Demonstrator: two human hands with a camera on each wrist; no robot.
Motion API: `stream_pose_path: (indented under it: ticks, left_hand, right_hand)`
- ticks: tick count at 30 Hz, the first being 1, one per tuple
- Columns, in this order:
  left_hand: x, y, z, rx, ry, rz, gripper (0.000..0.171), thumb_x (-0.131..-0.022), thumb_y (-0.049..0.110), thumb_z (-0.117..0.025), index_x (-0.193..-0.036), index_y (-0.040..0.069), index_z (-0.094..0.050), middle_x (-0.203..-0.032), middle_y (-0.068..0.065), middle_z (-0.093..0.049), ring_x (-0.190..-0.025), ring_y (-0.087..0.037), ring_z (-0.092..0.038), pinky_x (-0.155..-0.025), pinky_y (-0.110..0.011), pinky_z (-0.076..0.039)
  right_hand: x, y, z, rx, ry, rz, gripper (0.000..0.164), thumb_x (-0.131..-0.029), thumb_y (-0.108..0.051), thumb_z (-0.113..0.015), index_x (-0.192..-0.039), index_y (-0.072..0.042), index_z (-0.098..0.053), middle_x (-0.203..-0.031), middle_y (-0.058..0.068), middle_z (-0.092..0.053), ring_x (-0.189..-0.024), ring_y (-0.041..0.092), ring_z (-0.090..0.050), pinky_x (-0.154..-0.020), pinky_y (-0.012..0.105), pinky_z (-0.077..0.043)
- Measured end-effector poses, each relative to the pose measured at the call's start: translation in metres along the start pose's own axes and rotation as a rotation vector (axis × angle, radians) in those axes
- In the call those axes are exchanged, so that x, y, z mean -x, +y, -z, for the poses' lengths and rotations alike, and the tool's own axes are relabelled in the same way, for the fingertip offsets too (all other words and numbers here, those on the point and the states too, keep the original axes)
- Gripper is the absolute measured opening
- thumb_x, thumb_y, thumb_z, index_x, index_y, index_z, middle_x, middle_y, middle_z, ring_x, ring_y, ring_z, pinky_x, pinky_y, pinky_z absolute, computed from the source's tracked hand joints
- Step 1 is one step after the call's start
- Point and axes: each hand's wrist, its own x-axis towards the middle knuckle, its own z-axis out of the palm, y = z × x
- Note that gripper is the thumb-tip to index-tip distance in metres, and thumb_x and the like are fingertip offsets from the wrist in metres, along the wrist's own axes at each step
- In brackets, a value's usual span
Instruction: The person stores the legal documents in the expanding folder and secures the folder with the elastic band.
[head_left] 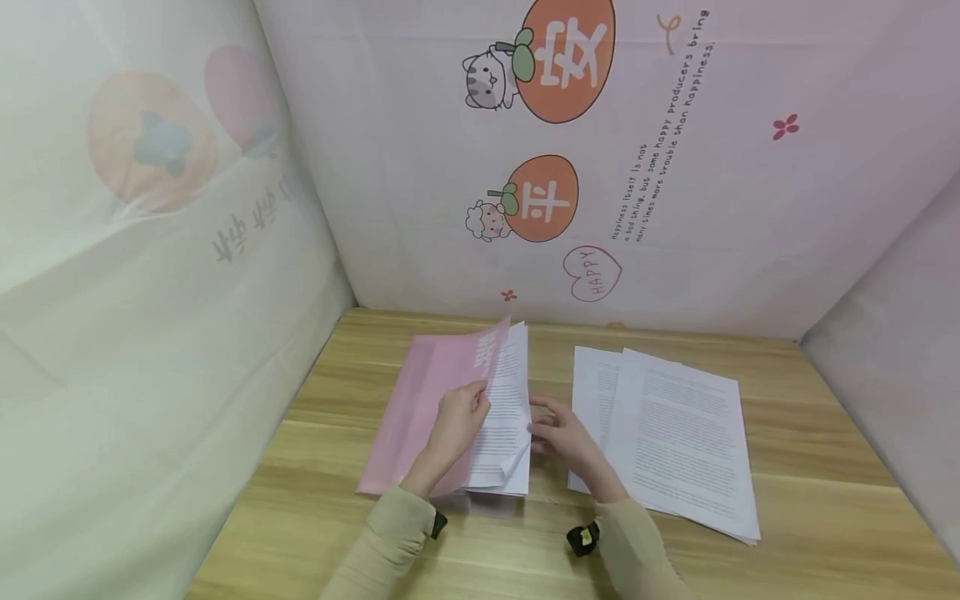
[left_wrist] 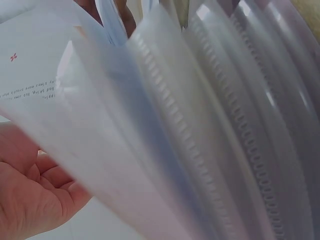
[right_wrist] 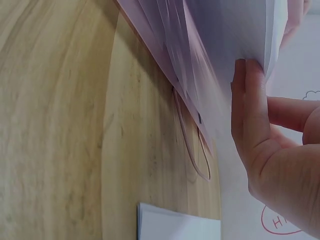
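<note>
A pink translucent folder (head_left: pixel 420 400) lies on the left half of the table with its cover raised. In the left wrist view several clear plastic pockets (left_wrist: pixel 210 100) fan out behind the cover. My left hand (head_left: pixel 457 421) grips the right edge of that cover with curled fingers. White printed sheets (head_left: pixel 504 417) stick out from under it, their lower right corner bent up. My right hand (head_left: pixel 566 437) pinches the sheets' right edge, seen close up in the right wrist view with fingers (right_wrist: pixel 256 100) against the paper.
To the right of the folder lie more printed sheets (head_left: pixel 682 433) in two overlapping stacks on the wooden table (head_left: pixel 810 500). A thin elastic loop (right_wrist: pixel 192 155) hangs from the folder's edge. Printed cloth walls (head_left: pixel 420 167) enclose the table at the back and sides.
</note>
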Motion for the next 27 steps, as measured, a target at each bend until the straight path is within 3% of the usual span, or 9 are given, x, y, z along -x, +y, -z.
stream_pose_path:
  ticks: [12, 19, 27]
  left_hand:
    - [-0.001, -0.002, 0.000, 0.017, -0.028, 0.028, 0.030, -0.086, 0.000, -0.056, -0.112, -0.008, -0.070, -0.068, -0.009, -0.064, -0.053, -0.006, -0.040, -0.048, -0.014, -0.034]
    - [-0.001, -0.001, 0.000, 0.017, -0.046, 0.048, 0.032, -0.087, 0.002, -0.056, -0.114, -0.007, -0.069, -0.081, -0.013, -0.071, -0.057, -0.008, -0.045, -0.051, -0.014, -0.038]
    - [-0.002, 0.000, 0.002, 0.025, -0.065, 0.051, 0.032, -0.087, 0.000, -0.055, -0.115, -0.008, -0.069, -0.067, -0.009, -0.063, -0.050, -0.003, -0.035, -0.046, -0.013, -0.030]
  right_hand:
    - [-0.007, 0.000, -0.014, -0.017, 0.002, 0.006, 0.058, -0.095, 0.000, -0.055, -0.149, 0.003, -0.033, -0.127, 0.037, -0.059, -0.089, 0.012, -0.068, -0.073, 0.021, -0.059]
    - [-0.011, 0.000, -0.021, -0.031, 0.027, -0.026, 0.055, -0.095, 0.000, -0.055, -0.147, 0.001, -0.036, -0.126, 0.035, -0.060, -0.089, 0.013, -0.068, -0.073, 0.022, -0.059]
    - [-0.015, 0.000, -0.025, -0.044, 0.004, -0.014, 0.056, -0.095, 0.000, -0.055, -0.147, 0.003, -0.035, -0.124, 0.035, -0.060, -0.087, 0.014, -0.069, -0.078, 0.026, -0.060]
